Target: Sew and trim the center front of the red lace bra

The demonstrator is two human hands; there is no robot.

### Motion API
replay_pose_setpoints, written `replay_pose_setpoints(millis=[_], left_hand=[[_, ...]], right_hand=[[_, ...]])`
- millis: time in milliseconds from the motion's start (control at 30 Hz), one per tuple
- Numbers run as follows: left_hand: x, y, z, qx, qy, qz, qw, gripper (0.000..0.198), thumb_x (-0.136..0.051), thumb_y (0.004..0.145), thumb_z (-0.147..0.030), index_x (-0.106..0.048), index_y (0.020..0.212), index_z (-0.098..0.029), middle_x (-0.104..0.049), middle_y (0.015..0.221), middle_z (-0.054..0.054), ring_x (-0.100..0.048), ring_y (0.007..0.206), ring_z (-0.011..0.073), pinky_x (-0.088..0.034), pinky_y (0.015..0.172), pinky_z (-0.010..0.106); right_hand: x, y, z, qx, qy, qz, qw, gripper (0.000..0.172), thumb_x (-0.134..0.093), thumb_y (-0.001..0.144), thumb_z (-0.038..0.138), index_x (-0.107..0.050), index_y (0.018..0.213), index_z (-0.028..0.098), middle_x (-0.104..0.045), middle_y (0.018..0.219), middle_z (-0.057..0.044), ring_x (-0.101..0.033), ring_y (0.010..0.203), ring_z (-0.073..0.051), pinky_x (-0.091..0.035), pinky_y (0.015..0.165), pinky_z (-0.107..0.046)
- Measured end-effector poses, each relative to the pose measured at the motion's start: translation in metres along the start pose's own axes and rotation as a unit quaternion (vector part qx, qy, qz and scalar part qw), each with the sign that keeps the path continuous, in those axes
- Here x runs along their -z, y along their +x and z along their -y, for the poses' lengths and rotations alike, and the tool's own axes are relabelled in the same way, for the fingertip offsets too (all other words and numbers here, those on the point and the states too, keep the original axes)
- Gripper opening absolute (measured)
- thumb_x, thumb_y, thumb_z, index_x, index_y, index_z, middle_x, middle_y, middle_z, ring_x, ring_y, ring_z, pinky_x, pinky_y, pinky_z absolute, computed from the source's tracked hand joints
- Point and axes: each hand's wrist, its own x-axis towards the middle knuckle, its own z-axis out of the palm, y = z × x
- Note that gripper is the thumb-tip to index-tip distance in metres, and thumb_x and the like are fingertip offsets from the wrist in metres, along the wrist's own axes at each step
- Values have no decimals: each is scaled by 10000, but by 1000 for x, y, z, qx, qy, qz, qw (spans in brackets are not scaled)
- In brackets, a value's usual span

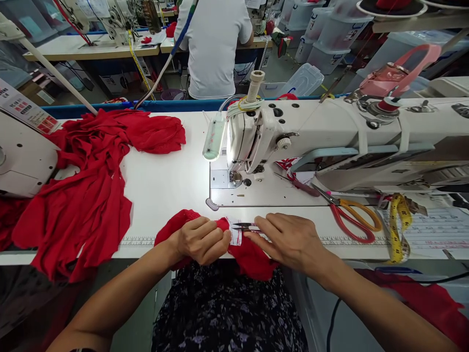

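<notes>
My left hand (205, 240) is closed on a piece of red fabric (256, 259) at the front edge of the sewing table. A white label-like patch (236, 235) with red marks shows on the cloth, just right of my left fist. In my right hand (289, 239) is a pair of thread snips (245, 227), gripped between thumb and fingers. Their dark pointed blades lie over the white patch. Part of the cloth hangs below the table edge toward my lap.
Behind my hands stands a white sewing machine (271, 132). Orange-and-red-handled scissors (353, 215) and a yellow tape measure (399, 227) lie to the right. Red garments (91, 181) are heaped on the left. A person in a white shirt (216, 49) sits beyond the table.
</notes>
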Motion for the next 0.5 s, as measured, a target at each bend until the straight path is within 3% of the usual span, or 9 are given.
replay_pose_setpoints(millis=[300, 500], left_hand=[[1, 1, 1, 4, 8, 9, 1000, 167, -509, 880, -92, -593, 792, -206, -555, 580, -40, -527, 511, 96, -405, 465, 252], [1, 1, 1, 5, 6, 5, 1000, 167, -502, 888, -88, -592, 803, -201, -566, 591, -37, -534, 529, 100, -395, 480, 253]], right_hand=[[-12, -5, 4, -20, 58, 14, 998, 284, -500, 1016, 370, -595, 829, 178, -591, 655, 12, -489, 582, -107, -318, 579, -267], [-17, -6, -1, -28, 121, 20, 992, 322, -456, 1035, 362, -532, 766, 201, -557, 619, 39, -429, 529, -94, -297, 551, -265]])
